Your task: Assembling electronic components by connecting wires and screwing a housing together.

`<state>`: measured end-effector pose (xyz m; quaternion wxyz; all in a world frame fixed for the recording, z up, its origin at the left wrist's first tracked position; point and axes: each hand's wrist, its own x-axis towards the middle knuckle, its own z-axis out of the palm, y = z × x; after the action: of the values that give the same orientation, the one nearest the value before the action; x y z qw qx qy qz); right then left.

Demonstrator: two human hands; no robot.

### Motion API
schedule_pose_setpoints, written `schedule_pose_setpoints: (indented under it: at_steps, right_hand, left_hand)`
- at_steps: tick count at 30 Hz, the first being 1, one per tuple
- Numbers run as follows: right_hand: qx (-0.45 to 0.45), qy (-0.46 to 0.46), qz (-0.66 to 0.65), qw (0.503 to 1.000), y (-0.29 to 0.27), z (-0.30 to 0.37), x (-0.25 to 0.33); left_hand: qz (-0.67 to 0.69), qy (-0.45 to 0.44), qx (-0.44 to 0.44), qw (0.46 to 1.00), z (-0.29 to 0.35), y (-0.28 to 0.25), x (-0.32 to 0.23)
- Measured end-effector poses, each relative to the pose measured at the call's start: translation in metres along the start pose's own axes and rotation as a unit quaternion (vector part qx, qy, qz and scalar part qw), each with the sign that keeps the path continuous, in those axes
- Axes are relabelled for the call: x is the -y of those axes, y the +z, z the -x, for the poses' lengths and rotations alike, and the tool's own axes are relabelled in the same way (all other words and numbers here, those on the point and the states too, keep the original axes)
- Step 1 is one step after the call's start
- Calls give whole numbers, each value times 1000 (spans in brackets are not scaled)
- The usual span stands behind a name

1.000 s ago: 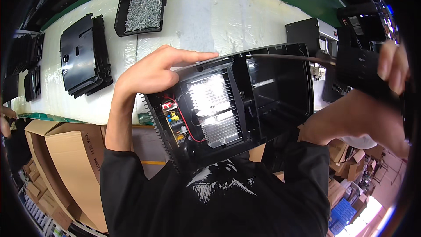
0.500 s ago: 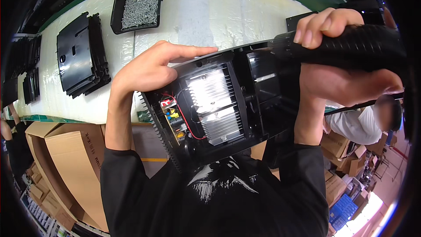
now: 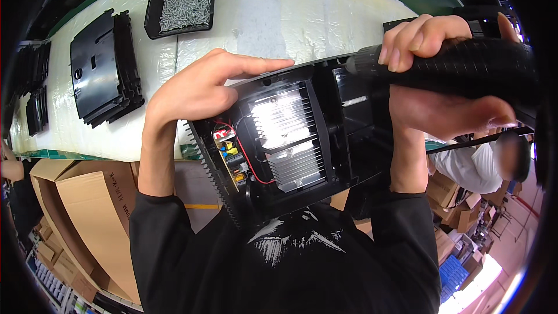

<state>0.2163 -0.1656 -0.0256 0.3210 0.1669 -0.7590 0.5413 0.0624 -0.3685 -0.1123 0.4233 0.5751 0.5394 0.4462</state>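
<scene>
A black plastic housing [image 3: 279, 202] is tilted in front of me. Inside it are two silver finned heat sinks [image 3: 285, 122], a red wire and a small circuit board [image 3: 233, 160] with coloured parts. My left hand [image 3: 200, 90] grips the housing's far left edge, index finger stretched along the rim. In my right hand [image 3: 427, 75] is a black electric screwdriver [image 3: 465, 70], held level with fingers wrapped over its body. Its nose points left at the housing's far rim; I cannot make out the bit or any screw there.
On the plastic-covered table [image 3: 256, 17] stands a black tray [image 3: 152, 20] of silver screws. A stack of black panels [image 3: 104, 70] lies left of it, with more black parts [image 3: 36, 110] beyond. An open cardboard box [image 3: 96, 215] stands below left. Another person [image 3: 474, 166] is at right.
The screwdriver and my right hand have shifted slightly left along the housing's far rim. My left hand keeps its hold on the housing.
</scene>
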Motion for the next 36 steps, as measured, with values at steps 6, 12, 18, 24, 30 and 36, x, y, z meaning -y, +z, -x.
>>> schedule_pose_setpoints:
  at_steps: [6,12,18,24,30,36]
  right_hand:
    - [6,18,-36,999,12,2,-10]
    - [-70,-12,-60,996,27,3,-15]
    - [-138,2,-63,988,33,6,-12]
    - [-265,81,-23,960,21,8,17]
    - [-244,-142,-68,957,-72,55,135]
    - [-431,-217,113,869,-100,155,207]
  left_hand:
    - [25,0,13,1000,0,-2,2]
    - [23,-1,6,1000,-1,-3,4]
    - [43,-32,11,999,2,-4,4]
    - [-19,-44,44,998,-3,-8,-8]
    - [-27,-93,115,989,-33,-23,-19]
    - [-87,-53,251,963,-132,-27,-14]
